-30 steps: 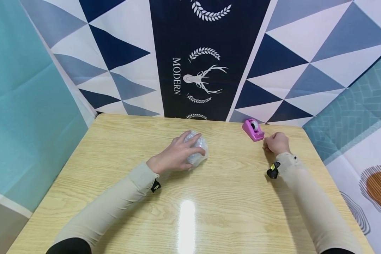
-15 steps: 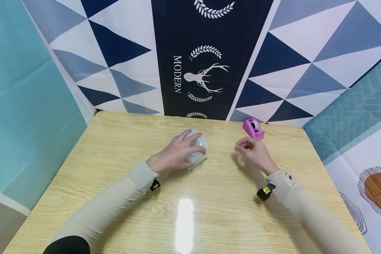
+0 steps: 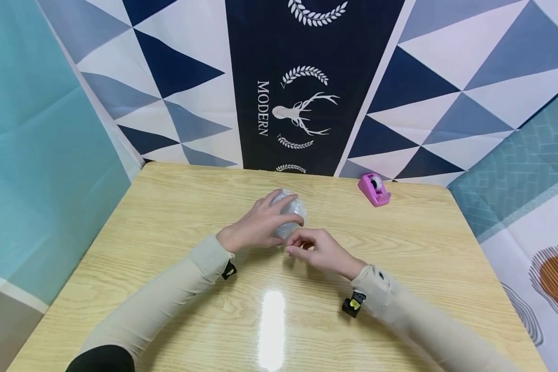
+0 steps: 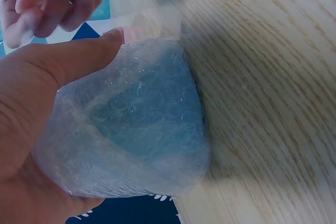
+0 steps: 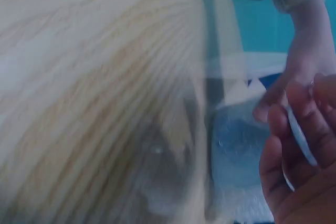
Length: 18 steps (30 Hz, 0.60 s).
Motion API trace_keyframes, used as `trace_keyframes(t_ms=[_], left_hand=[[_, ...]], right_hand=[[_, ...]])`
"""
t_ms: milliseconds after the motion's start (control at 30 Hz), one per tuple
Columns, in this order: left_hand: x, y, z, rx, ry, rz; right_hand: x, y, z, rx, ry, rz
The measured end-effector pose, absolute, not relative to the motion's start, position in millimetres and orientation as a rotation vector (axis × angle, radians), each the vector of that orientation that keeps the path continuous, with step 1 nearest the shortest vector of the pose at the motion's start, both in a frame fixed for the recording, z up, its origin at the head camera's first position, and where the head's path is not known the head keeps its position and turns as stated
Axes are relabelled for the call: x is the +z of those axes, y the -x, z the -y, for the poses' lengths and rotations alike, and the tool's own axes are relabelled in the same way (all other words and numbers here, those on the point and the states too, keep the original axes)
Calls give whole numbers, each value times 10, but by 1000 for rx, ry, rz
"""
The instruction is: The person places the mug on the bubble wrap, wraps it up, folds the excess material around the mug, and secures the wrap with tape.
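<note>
A bundle in bubble wrap (image 3: 292,207) stands on the table. My left hand (image 3: 258,223) holds it from the left, fingers spread over its top and thumb along the near side. Up close in the left wrist view, the wrapped bundle (image 4: 147,108) looks bluish through the clear wrap; what is inside cannot be made out. My right hand (image 3: 320,251) is just right of the bundle, thumb and fingertips pinched together. Between those fingers in the right wrist view is a thin, shiny sliver that looks like clear tape (image 5: 301,135); most of it is hidden.
A pink tape dispenser (image 3: 374,190) with a roll in it stands near the table's back right edge. The wooden table (image 3: 190,310) meets patterned cloth walls at the back and sides.
My right hand has moved left and nearer, from beside the tape dispenser to the bundle's right side. The left hand has stayed on the bundle.
</note>
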State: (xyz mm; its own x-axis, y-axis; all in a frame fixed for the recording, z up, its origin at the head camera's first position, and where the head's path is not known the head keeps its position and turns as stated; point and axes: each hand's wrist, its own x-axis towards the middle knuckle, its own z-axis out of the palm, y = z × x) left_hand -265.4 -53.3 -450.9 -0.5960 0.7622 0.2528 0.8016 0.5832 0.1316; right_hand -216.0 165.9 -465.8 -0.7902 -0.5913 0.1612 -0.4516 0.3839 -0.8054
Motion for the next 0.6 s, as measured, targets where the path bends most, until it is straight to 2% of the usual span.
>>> trace_keyframes(t_ms=[267, 600], left_hand=[[-4512, 2645, 515, -333, 1327, 2657], [-4371, 2671, 564, -339, 1428, 2870]], right_hand=[[-4793, 2172, -1556, -1393, 808, -2599], [-4808, 2177, -1517, -1409, 788, -2657]])
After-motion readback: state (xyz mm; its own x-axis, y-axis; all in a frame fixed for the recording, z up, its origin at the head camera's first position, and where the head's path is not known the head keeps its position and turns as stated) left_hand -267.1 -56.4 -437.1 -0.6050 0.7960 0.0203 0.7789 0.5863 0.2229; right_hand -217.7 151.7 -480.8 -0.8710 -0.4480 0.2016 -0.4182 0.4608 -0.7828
